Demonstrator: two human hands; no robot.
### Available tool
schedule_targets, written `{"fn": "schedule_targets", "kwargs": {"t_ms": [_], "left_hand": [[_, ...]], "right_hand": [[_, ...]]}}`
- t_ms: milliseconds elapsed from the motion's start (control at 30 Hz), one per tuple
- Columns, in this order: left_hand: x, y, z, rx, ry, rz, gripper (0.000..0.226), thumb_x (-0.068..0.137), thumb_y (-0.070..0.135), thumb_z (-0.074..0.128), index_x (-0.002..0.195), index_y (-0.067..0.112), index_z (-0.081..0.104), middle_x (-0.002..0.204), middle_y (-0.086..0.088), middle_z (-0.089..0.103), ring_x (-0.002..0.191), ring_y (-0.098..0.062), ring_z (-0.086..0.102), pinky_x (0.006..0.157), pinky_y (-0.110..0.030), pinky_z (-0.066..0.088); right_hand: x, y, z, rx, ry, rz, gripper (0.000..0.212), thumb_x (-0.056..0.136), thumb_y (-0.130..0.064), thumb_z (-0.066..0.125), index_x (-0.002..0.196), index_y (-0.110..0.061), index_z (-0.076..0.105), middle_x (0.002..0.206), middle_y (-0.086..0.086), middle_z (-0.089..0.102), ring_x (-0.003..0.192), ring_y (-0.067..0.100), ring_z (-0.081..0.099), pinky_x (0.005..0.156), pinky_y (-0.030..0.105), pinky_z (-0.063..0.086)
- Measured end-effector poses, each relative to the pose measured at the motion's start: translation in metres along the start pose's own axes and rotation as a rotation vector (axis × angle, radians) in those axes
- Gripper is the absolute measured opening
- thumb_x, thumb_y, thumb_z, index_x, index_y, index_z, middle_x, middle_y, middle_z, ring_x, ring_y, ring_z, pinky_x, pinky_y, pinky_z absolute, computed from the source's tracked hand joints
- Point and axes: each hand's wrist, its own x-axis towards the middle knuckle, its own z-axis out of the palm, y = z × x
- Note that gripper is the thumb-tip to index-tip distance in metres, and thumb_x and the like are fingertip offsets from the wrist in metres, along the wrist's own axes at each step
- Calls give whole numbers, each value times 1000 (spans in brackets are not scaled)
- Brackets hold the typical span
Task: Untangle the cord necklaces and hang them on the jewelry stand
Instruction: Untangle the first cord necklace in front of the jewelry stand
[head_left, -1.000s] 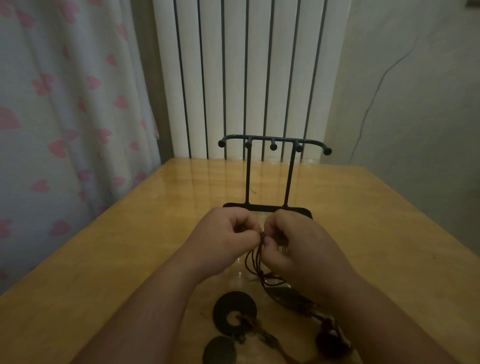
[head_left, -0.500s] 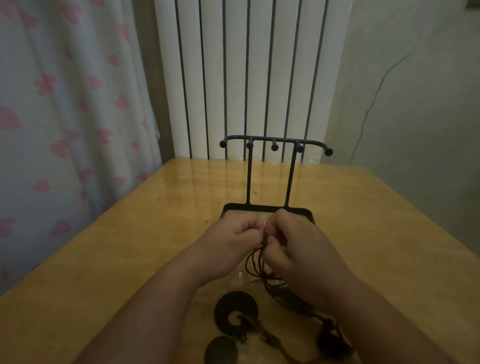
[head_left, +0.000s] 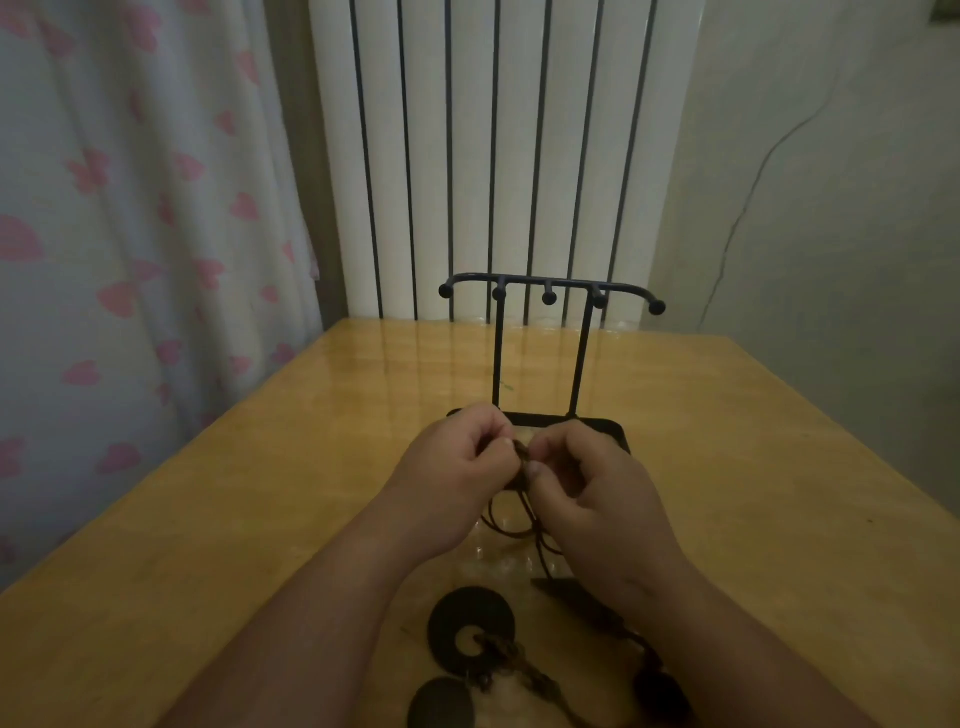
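Left hand (head_left: 457, 467) and right hand (head_left: 597, 488), fingers curled tight, both pinch the tangled cord necklaces (head_left: 522, 462) above the worktop (head_left: 260, 493), before the bare jewelry stand (head_left: 550, 332).

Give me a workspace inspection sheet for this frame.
Surface: glossy wooden table.
Job's things: jewelry stand upright, hooks bare; cord necklaces tangled; pendants lying on the table.
Clutter: maybe clear film under the cords; unclear.
Grippers: left hand and right hand each pinch the tangle in front of the stand.
Cables: thin dark line on the wall; cable or crack, cannot tell.
Surroundings: pink-patterned curtain left, white radiator behind.
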Motion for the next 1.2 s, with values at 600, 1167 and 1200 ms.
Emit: {"fn": "schedule_targets", "kwargs": {"t_ms": [600,1167,1200], "left_hand": [[-3,8,3,-140,-16,-128,30,94,22,48,66,29,57,58,12,49,60,-9,44,59,-29,37],[-4,9,-3,-12,29,-57,14,92,24,62,80,22,70,63,17,62,60,6,55,57,-12,42],[-4,10,-3,-10,33,-55,14,92,24,62,81,22,70,63,18,62,60,7,56,56,-10,42]], "right_hand": [[1,-4,2,31,2,57,8,89,-31,45,84,-31,51,76,-8,56,70,8,53,62,33,49],[2,1,-6,-71,45,-5,8,88,-46,48,94,-43,54,84,-17,56,79,-4,53,60,14,42],[2,1,-6,-86,47,-19,9,87,-48,49,95,-45,53,84,-19,57,80,-5,53,61,13,41]]}}
